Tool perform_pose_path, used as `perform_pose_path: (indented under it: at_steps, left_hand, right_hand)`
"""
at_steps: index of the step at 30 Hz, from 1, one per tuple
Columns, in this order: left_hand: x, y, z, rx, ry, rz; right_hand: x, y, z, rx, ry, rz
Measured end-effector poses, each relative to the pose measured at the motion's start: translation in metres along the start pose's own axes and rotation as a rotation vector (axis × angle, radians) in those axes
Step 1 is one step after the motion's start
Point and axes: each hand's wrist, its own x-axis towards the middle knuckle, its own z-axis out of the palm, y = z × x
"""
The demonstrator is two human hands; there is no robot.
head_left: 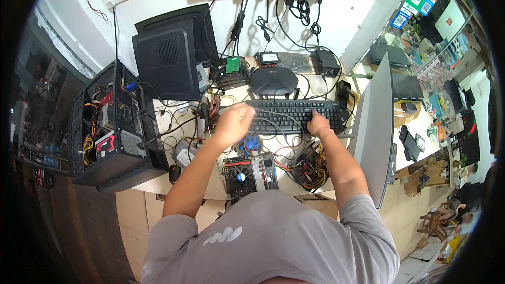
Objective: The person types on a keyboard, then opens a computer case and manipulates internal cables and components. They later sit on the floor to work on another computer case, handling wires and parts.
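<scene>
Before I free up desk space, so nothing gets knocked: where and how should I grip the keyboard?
Probably by both short ends, coming in from left and right: the keyboard is long, thin and lies flat crosswise, so that should keep it level.

One shirt point(300, 231), mine: grey, short-sleeved. One logo point(223, 235): pale wavy strokes, on the shirt's left breast. My two forearms point(195, 179): bare beyond the shirt's sleeves point(365, 220).

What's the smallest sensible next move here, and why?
Probably ease the thin cable off the black keyboard with the left hand: it crosses the keys close to that hand, while the right hand is at the keyboard's right side.
</scene>
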Motion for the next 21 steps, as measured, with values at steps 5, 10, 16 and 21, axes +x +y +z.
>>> perform_pose_path:
  at_steps: [5,10,16,21]
  left_hand:
    - [-0.012,-0.062,0.074,0.224,-0.208,0.048]
    - [-0.017,-0.083,0.099,0.375,-0.344,0.001]
    - [-0.019,-0.104,0.121,0.486,-0.389,0.037]
    - [-0.027,-0.113,0.134,0.481,-0.436,0.050]
  right_hand:
    - [0.007,0.016,0.009,0.001,0.048,-0.019]
    - [0.009,0.012,0.007,-0.001,0.058,-0.034]
    - [0.009,0.007,0.000,0.006,0.045,-0.026]
    - [0.009,0.010,0.003,-0.016,0.014,-0.029]
